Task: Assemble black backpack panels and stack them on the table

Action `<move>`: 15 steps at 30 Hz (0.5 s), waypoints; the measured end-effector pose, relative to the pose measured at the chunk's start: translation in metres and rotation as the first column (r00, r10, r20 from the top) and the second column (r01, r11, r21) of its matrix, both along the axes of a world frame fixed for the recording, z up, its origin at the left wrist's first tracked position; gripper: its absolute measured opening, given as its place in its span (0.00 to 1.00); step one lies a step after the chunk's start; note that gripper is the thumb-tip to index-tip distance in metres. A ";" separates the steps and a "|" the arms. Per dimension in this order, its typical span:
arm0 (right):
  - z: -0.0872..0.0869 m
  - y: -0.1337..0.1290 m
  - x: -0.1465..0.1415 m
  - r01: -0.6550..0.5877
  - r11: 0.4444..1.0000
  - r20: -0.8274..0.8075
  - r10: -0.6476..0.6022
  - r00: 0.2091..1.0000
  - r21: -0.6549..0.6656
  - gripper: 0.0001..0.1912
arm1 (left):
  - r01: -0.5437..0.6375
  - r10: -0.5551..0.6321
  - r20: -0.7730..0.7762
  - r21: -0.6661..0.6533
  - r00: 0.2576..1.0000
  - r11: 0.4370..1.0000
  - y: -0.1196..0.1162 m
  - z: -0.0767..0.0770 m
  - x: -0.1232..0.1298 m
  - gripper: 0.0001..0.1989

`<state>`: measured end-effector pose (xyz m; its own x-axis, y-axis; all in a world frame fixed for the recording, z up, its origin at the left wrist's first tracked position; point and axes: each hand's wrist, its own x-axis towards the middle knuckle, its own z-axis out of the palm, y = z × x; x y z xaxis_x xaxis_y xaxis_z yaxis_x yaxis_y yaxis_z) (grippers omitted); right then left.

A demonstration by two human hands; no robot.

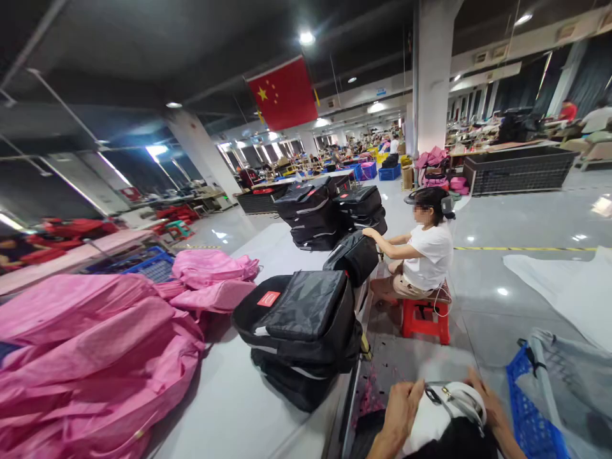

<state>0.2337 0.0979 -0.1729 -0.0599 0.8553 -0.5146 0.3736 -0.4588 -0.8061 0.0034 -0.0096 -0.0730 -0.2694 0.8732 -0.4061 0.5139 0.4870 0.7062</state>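
The left hand [400, 408] is closed on the near side of a white bag [442, 414], the right hand [490, 408] on its far side, so it is held steady in the lap. Black bags [301, 325] are stacked on the desk [229, 401] alongside, within reach.
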 end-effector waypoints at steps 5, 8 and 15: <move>-0.038 -0.038 0.056 0.161 0.986 -0.088 -0.156 0.984 0.052 0.52 | 0.002 -0.006 0.041 0.090 0.999 0.996 -0.001 -0.003 0.005 0.37; -0.037 -0.060 0.049 0.228 0.962 -0.160 -0.204 0.966 0.149 0.54 | -0.003 -0.008 0.080 0.136 0.997 0.991 -0.004 -0.004 0.006 0.40; -0.023 -0.070 0.018 0.221 0.956 -0.037 -0.219 0.975 0.192 0.50 | -0.043 0.042 0.010 0.135 0.999 0.990 -0.009 0.011 0.008 0.43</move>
<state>0.2519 0.0279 -0.1960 0.1345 0.9312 -0.3387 0.2683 -0.3633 -0.8922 0.0117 -0.0182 -0.0622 -0.3050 0.9081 -0.2870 0.4893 0.4080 0.7708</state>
